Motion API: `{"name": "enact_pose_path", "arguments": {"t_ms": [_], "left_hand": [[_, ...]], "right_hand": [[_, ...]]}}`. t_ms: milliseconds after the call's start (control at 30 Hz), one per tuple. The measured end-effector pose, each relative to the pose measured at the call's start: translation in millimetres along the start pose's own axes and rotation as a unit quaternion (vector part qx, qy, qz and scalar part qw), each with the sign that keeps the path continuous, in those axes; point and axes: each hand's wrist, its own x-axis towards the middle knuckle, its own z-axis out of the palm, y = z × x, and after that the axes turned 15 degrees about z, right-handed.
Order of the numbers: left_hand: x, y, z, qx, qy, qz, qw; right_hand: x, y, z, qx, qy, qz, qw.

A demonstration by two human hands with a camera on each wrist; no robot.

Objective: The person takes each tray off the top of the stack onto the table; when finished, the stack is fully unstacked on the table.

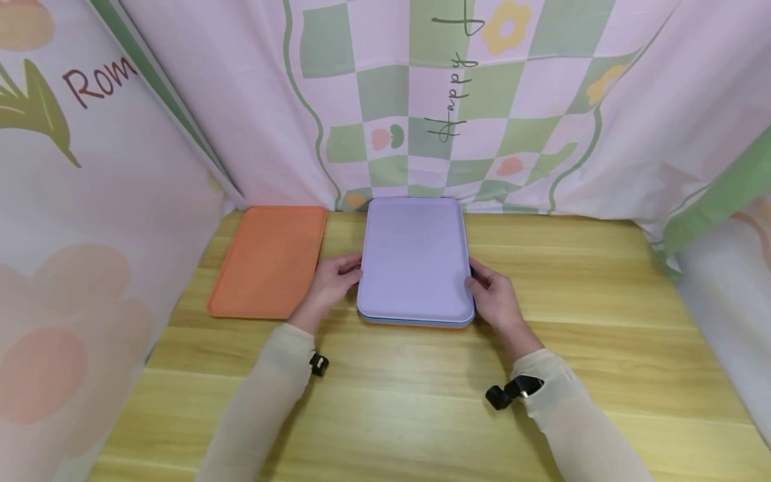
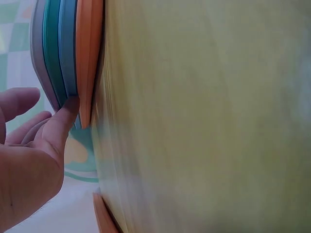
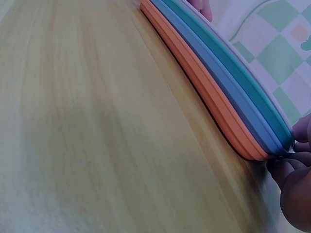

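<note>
A stack of trays lies flat on the table, its top tray lilac (image 1: 415,261). Seen from the side, a teal tray (image 3: 243,82), a blue tray (image 3: 238,102) and orange at the bottom (image 3: 209,92) lie below it. My left hand (image 1: 331,284) is at the stack's left side; in the left wrist view one finger of this hand (image 2: 34,150) touches the tray edges and another digit stands away from them. My right hand (image 1: 496,294) holds the right edge, its fingertips bent against the stack's side in the right wrist view.
A separate orange tray (image 1: 271,261) lies left of the stack, partly behind my left hand and wrist. The wood-look table (image 1: 391,402) ends at a patterned curtain (image 1: 434,100) behind the stack. More curtain hangs at both sides.
</note>
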Motion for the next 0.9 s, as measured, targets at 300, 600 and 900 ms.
{"name": "enact_pose_path", "arguments": {"t_ms": [300, 600, 900], "left_hand": [[0.2, 0.6, -1.0, 0.017, -0.01, -0.013, 0.9997], [0.9, -0.6, -9.1, 0.051, -0.015, -0.012, 0.9985], [-1.6, 1.3, -23.6, 0.077, -0.01, -0.015, 0.9969]], "right_hand": [[-0.8, -0.3, 1.3, 0.009, -0.005, 0.005, 0.9999], [2.8, -3.8, 8.6, 0.012, -0.007, -0.005, 0.9999], [2.5, -9.8, 21.7, 0.008, -0.014, -0.022, 0.9996]]}}
